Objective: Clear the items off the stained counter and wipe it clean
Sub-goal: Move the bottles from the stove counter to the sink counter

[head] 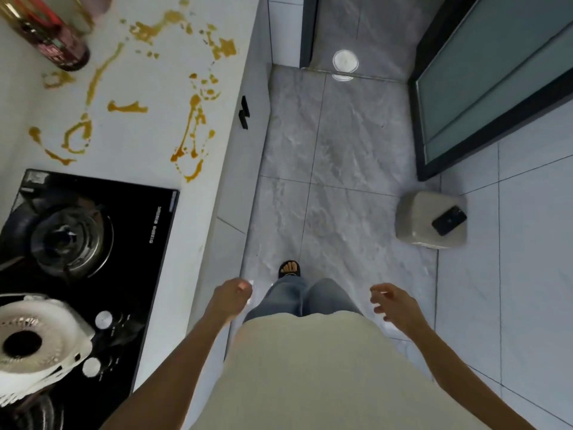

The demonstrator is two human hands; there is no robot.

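The person stands on the grey floor (341,187) beside the white tabletop (148,88), looking down at both hands. The left hand (231,297) hangs in front of the tabletop's edge, near the cabinet front, and its fingers (245,287) are loosely curled; I cannot tell if something small is between them. The right hand (393,302) is over the floor, well apart from the tabletop, with its fingers relaxed, slightly spread, and holding nothing.

The tabletop is on the left of the view. Many orange-brown stains (192,125) are spread over it, in lines and drops, from the far part to just beside the stove (93,243). A dark bottle (52,35) with a gold upper part stands at the far left corner, near the stains. The black glass stove is set in the near part of the tabletop, with one burner (66,237) showing. A white roll of paper (34,342) rests on the stove, near the two round knobs (104,319).

On the floor to the right there is a beige box-like thing (431,221), and a black phone (449,220) lies on top of it.
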